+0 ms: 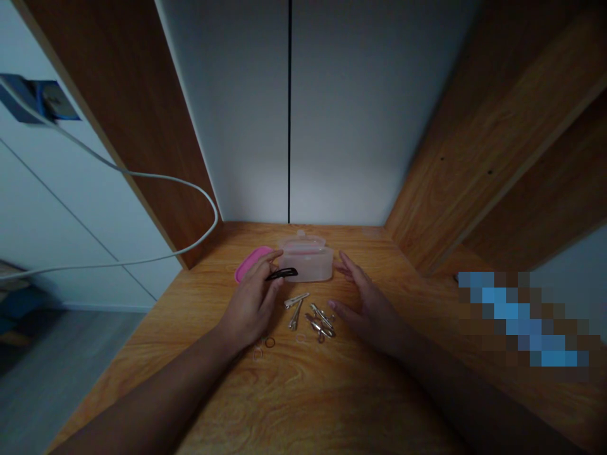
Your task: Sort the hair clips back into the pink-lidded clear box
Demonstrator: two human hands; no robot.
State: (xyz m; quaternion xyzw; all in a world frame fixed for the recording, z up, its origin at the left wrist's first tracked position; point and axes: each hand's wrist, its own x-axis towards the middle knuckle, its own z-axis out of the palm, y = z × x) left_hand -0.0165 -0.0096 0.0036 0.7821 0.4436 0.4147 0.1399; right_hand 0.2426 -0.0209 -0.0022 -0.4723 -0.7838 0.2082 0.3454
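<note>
Two bare forearms reach forward over a wooden table (303, 404) in dim light. Nearest the viewer, just below the left hand (249, 309), a few thin elastic rings (265, 344) lie flat on the wood.

The left hand pinches a black hair clip (283, 273) between thumb and fingers (265, 262), the clip sticking out sideways to the right of the fingertips, lifted clear of the table. The right hand (372, 309) is released and holds nothing; its fingers are spread and hover just above the wood.

Between the two hands, slightly nearer than the black clip, lies a loose scatter of silver metal clips (310, 313), some overlapping.

Just beyond the black clip, almost touching it, stands a small translucent plastic box (306, 262) with its top open. Left of it, just behind the left fingertips, lies a pink lid (250, 262).

To handle the clip well, the pinch probably wants to stay light and near one end, so that the clip stays level and clears the box rim.

Farther back rise pale cabinet doors (289, 107) and wooden side panels; a white cable (142, 177) hangs at far left.
</note>
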